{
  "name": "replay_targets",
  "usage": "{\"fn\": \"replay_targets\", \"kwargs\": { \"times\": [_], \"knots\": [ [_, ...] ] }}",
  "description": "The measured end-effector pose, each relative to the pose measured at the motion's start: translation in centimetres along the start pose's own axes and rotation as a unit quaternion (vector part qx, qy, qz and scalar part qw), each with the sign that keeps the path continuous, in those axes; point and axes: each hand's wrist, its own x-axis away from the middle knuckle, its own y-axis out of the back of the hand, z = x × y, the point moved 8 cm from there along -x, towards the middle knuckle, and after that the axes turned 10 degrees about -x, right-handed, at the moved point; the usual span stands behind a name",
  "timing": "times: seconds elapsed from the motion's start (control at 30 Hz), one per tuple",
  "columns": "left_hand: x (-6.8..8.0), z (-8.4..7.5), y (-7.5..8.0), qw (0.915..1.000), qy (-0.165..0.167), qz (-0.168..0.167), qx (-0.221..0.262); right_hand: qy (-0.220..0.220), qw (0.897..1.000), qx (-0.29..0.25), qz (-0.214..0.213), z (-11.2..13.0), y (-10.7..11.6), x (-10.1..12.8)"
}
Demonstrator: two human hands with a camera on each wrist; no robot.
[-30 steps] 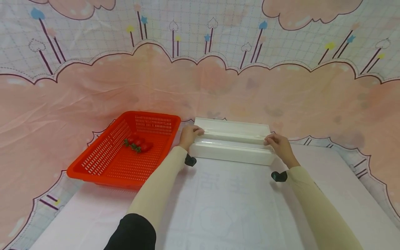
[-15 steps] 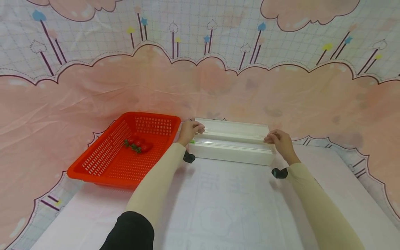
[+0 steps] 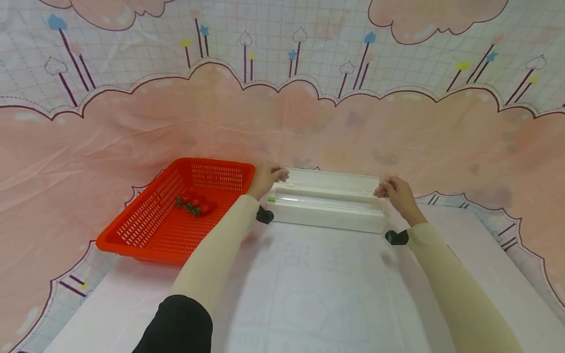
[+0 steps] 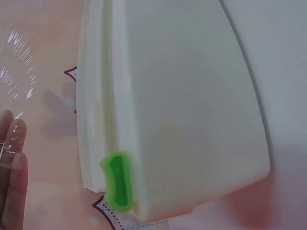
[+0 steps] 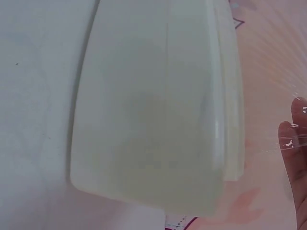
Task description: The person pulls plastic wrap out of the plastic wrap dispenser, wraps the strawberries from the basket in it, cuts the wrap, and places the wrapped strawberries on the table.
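A long cream-white cling film dispenser [image 3: 326, 216] lies at the far side of the table with its lid tipped back. A bright green piece [image 4: 119, 182] sits at its left end. My left hand [image 3: 266, 180], just above that end, pinches one edge of the clear cling film [image 4: 19, 62]. Over the other end, my right hand [image 3: 398, 197] pinches the opposite side of the film. In the right wrist view the film [image 5: 283, 67] looks taut and creased toward my fingertips [image 5: 287, 132]. Both hands are raised off the dispenser.
An orange-red perforated basket [image 3: 106, 242] stands left of my left forearm, holding several red fruits [image 3: 205, 208] with green tops. White cloth [image 3: 318, 304] covers the table in front. A patterned pink drape [image 3: 309, 132] hangs behind the dispenser.
Both hands have risen up and away from the dispenser with the film between them. More of the dispenser's inside and its green end piece now show. The basket has not moved.
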Motion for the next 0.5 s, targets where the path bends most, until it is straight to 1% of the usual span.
{"fn": "replay_targets", "kwargs": {
  "times": [0.13, 0.2, 0.33, 0.5],
  "knots": [
    [-0.1, -0.7, 0.6, 0.9998, -0.006, -0.016, -0.008, -0.010, 1.000, 0.001, 0.006, 0.5, 0.2, -0.1],
    [-0.1, -1.1, 0.9, 0.9998, -0.006, -0.018, -0.005, -0.012, 1.000, 0.005, 0.008, 0.8, 0.4, -0.2],
    [0.0, -1.4, 1.4, 0.9998, 0.009, -0.016, 0.008, -0.010, 1.000, -0.002, 0.013, 1.5, 0.7, -0.3],
    [-0.3, -1.4, 1.9, 0.9994, 0.028, -0.015, 0.011, -0.009, 1.000, -0.012, 0.015, 2.2, 1.1, -0.5]
  ]
}}
